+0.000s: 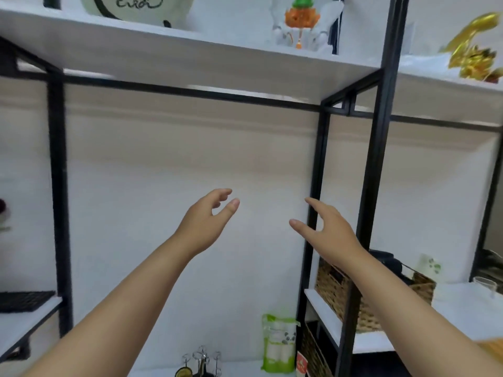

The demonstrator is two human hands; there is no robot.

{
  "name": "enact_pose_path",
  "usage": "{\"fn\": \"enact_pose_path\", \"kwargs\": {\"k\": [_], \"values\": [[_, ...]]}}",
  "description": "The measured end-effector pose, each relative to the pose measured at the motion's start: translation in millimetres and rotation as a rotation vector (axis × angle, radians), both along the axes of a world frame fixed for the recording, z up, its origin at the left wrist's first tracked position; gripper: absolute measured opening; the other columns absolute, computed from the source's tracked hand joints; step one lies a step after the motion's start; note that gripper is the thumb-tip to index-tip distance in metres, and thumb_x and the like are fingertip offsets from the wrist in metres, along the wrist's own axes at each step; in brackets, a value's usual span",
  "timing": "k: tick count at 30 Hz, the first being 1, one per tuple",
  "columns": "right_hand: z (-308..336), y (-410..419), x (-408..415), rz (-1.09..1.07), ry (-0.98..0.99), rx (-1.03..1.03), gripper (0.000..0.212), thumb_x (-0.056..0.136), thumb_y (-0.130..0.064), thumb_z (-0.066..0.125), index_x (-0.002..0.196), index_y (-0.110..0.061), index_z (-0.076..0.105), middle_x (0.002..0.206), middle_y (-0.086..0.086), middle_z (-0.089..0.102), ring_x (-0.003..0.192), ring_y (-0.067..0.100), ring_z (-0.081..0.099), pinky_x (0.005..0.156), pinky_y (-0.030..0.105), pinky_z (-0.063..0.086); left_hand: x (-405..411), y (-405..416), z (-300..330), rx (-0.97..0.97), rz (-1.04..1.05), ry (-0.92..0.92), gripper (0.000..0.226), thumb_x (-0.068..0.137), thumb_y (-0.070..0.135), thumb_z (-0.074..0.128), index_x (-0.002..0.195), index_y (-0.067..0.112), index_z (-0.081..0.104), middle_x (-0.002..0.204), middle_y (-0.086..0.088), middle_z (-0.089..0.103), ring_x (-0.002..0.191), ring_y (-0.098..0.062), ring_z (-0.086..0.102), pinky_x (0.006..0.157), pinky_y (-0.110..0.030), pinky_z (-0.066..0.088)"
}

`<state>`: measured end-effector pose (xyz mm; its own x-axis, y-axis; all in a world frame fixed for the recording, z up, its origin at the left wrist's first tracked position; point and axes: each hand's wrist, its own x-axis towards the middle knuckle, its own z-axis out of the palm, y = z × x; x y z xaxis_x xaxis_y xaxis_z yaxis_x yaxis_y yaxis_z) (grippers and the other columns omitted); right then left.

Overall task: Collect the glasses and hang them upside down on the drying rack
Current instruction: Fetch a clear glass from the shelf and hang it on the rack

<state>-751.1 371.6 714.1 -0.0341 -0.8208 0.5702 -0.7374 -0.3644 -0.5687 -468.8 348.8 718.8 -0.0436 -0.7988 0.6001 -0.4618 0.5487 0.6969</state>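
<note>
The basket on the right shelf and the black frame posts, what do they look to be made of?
The basket looks like woven wicker or rattan: brown interlaced strands, matte. The frame posts look like metal painted matte black: thin, square-edged, straight bars. Blur leaves both uncertain.

Counted: two empty hands, left hand [206, 221] and right hand [326, 229]; one drying rack [202, 361] below them carrying three upturned glasses; one glass [484, 284] lower right; two wicker baskets.
</note>
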Motion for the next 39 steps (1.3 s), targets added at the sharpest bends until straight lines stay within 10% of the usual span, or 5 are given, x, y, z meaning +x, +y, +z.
{"fn": "enact_pose_path", "kwargs": {"k": [19,39], "values": [[-16.0,164.7,19.8,-0.192,-0.219,0.002,0.067,0.098,-0.065,0.053,0.155,-0.032,0.042,0.15,-0.001,0.054,0.136,0.017,0.05,0.105,0.035,0.044,-24.0,98.2,-23.0,0.106,-0.308,0.042,0.046,0.103,0.05,0.051,0.142,0.026,0.058,0.134,0.013,0.059,0.123,-0.006,0.053,0.097,-0.025,0.038],[-57.1,277.6,-295.4,-0.622,-0.298,-0.004,0.031,0.106,-0.058,0.039,0.12,-0.042,0.06,0.106,-0.028,0.062,0.104,-0.005,0.057,0.09,0.025,0.045,-379.0,111.6,-55.7,0.151,-0.699,-0.047,0.048,0.102,0.056,0.046,0.142,0.031,0.056,0.132,0.017,0.058,0.124,-0.006,0.053,0.099,-0.028,0.039]]}}
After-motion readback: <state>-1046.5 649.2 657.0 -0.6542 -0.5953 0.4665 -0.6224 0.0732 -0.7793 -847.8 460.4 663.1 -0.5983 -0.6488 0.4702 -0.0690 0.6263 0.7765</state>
